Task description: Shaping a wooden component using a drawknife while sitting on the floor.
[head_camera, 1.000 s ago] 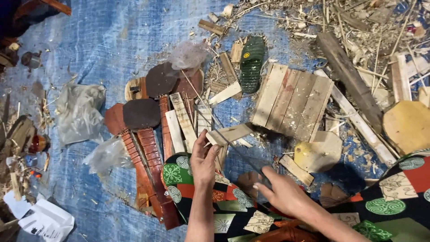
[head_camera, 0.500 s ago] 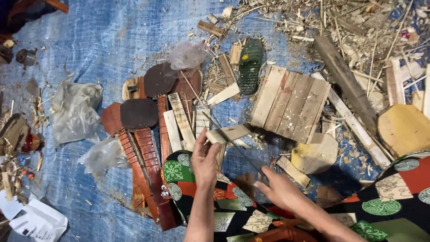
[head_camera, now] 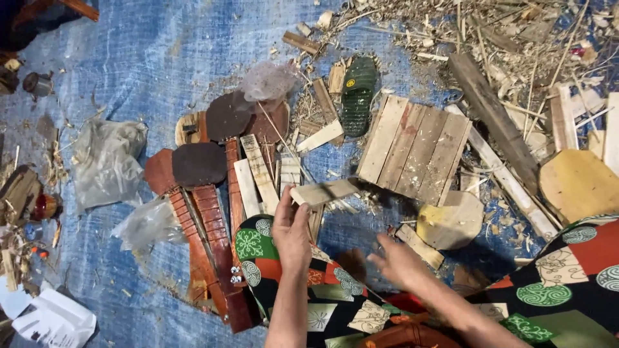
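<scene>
Left hand [head_camera: 291, 233] fingers pinch a pale wood strip [head_camera: 324, 192], raised just above the blue tarp [head_camera: 148, 58], beside the slatted wood panel [head_camera: 416, 149]. Right hand [head_camera: 401, 263] fingers spread wide, holding nothing, near a yellowish block [head_camera: 451, 220]. Crumpled clear plastic bags [head_camera: 106, 161] lie left; white paper [head_camera: 55, 320] sits at the bottom-left corner.

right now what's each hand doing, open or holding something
Left hand: closed on a small flat wood strip, pinched at its end.
Right hand: open, fingers spread, holding nothing.
</scene>
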